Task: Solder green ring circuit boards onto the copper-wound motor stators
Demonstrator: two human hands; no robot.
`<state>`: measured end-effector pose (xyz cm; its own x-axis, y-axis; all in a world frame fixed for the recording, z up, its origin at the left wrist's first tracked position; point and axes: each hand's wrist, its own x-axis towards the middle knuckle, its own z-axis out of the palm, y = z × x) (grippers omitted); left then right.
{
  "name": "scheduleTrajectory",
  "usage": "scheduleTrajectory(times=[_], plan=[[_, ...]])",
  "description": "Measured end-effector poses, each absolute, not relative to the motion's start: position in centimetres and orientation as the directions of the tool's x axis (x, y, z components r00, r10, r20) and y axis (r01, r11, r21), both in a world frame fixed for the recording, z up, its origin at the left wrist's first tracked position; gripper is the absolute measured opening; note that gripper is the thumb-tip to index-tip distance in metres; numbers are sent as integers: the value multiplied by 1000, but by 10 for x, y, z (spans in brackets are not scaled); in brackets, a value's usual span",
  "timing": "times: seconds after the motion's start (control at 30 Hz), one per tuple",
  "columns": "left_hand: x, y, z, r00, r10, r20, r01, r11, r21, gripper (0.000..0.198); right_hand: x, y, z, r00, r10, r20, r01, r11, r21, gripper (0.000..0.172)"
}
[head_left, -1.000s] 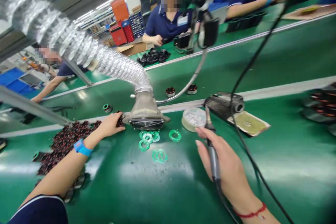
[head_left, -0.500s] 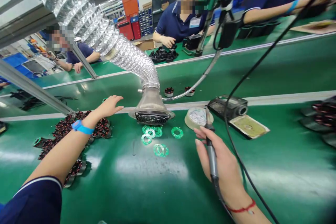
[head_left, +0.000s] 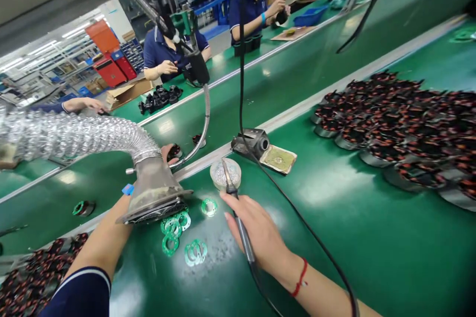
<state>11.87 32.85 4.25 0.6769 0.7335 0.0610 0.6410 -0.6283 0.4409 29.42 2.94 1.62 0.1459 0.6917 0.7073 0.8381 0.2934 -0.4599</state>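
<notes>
My right hand point(head_left: 256, 225) is closed around a soldering iron point(head_left: 242, 235), its metal tip over a round pale tub point(head_left: 212, 177) with silvery material inside. My left hand point(head_left: 164, 153) reaches behind the fume extractor hood point(head_left: 152, 183), which hides most of it. Its visible fingers are around a motor stator point(head_left: 174, 151) with dark red windings. A second stator point(head_left: 199, 140) stands just beyond, by the thin metal hose. Several green ring-shaped circuit boards point(head_left: 170, 244) lie below the hood, some overlapping. A single green ring board point(head_left: 209, 207) lies closer to the tub.
A soldering iron stand point(head_left: 253, 141) with a yellowish sponge tray point(head_left: 279, 158) sits behind the tub. Many stators point(head_left: 390, 129) crowd the right; more point(head_left: 40, 272) lie at lower left. The iron's black cable point(head_left: 293, 208) crosses the bench. Co-workers sit across the line.
My view has swung to the right. My left hand has gone from beside the hood to behind it and taken hold of a stator. My right hand still holds the soldering iron at the tub.
</notes>
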Motion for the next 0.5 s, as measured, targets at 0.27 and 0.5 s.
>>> scheduleTrajectory(times=[0.27, 0.5], plan=[[140, 326, 17, 758, 646, 92, 570, -724, 389, 81, 287, 28, 14, 113, 724, 680, 808, 332, -487, 35], [149, 330, 35, 848, 530, 8, 504, -810, 300, 82, 287, 27, 16, 125, 727, 675, 809, 319, -493, 35]])
